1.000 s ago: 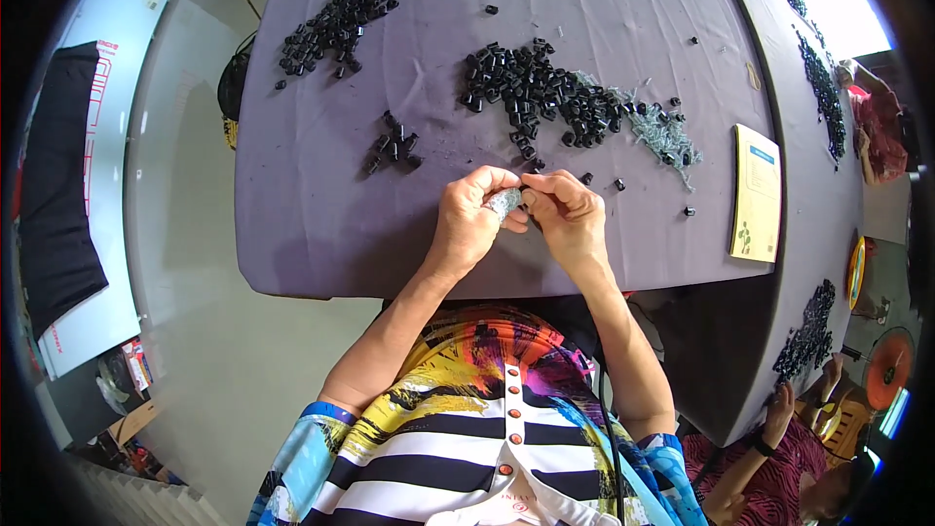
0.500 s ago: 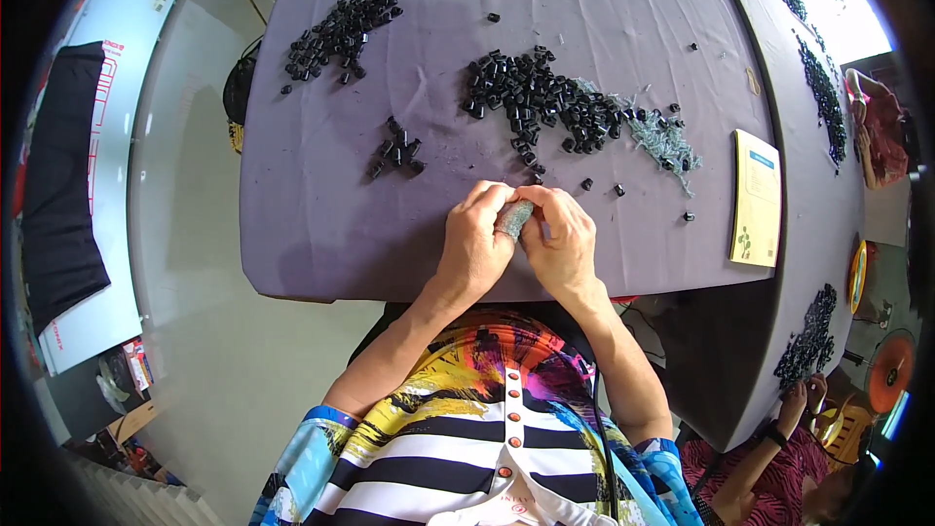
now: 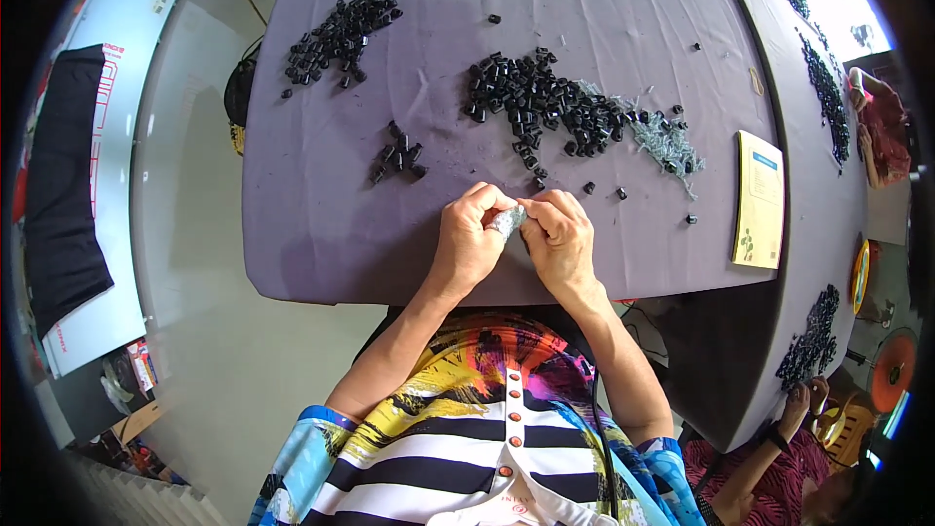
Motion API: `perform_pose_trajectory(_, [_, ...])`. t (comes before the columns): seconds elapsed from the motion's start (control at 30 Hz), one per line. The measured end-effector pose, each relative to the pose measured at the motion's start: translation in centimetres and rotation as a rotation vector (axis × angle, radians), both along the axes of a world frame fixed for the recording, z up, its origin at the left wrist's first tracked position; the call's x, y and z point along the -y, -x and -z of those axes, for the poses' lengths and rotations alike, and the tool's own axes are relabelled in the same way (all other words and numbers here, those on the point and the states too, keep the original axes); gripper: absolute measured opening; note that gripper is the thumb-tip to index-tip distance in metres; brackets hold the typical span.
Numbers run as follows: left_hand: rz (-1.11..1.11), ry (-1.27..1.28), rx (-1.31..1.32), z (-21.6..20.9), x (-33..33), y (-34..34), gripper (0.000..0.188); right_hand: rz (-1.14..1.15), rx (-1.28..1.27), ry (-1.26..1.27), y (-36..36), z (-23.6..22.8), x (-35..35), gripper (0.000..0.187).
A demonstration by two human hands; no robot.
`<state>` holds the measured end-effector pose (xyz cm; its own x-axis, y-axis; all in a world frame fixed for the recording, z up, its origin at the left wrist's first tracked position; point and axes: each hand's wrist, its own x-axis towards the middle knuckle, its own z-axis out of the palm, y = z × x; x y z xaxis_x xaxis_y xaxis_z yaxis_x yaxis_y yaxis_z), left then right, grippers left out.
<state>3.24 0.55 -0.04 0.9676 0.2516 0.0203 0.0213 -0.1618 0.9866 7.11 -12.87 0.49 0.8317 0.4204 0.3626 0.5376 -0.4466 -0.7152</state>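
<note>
My left hand (image 3: pixel 469 237) and my right hand (image 3: pixel 563 242) meet fingertip to fingertip just above the near part of the table. Both are closed in a pinch. Between them shows a pale grey, speckled sleeve-like thing (image 3: pixel 507 221), at my left thumb; whether it is a wrapping on the thumb or a separate piece I cannot tell. Whatever the fingertips pinch is too small to name. Beyond my hands lies a heap of small black cylindrical pieces (image 3: pixel 531 93), with thin clear plastic slivers (image 3: pixel 667 144) at its right end. A few more black pieces (image 3: pixel 399 156) lie left of my hands.
A grey-purple cloth covers the table (image 3: pixel 331 214). Another black heap (image 3: pixel 341 39) lies far left, and a yellow booklet (image 3: pixel 758 200) at the right edge. On the adjoining table at right, another person's hands (image 3: pixel 804 397) are at a dark heap (image 3: pixel 810 339).
My fingers have shifted slightly around the pale speckled thing, which shows at a different angle. My right fingertips have drawn a little closer over its end. The heaps look unchanged.
</note>
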Motion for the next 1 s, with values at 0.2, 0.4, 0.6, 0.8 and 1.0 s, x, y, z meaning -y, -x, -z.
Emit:
perform_pose_trajectory(0.2, [0.046, 0.101, -0.135, -0.9, -0.2, 0.0, 0.02, 0.0, -0.047, 0.044, -0.2, -0.1, -0.1, 0.015])
perform_pose_trajectory(0.4, [0.043, 0.12, -0.205, -1.2, -0.3, -0.1, 0.019, -0.006, -0.08, 0.127, -0.6, 0.0, -0.3, 0.013])
perform_pose_trajectory(0.6, [0.054, 0.124, -0.247, -1.1, -0.4, -0.1, 0.016, -0.005, -0.022, 0.164, -0.2, -0.2, -0.4, 0.01])
perform_pose_trajectory(0.8, [0.046, 0.094, -0.206, -0.9, -0.1, 0.0, 0.017, 0.005, -0.039, 0.177, -0.1, 0.2, -0.4, 0.009])
perform_pose_trajectory(1.0, [0.042, 0.126, -0.267, -1.9, 0.1, -0.3, 0.017, 0.016, -0.066, 0.156, -0.5, 0.5, 0.0, 0.011])
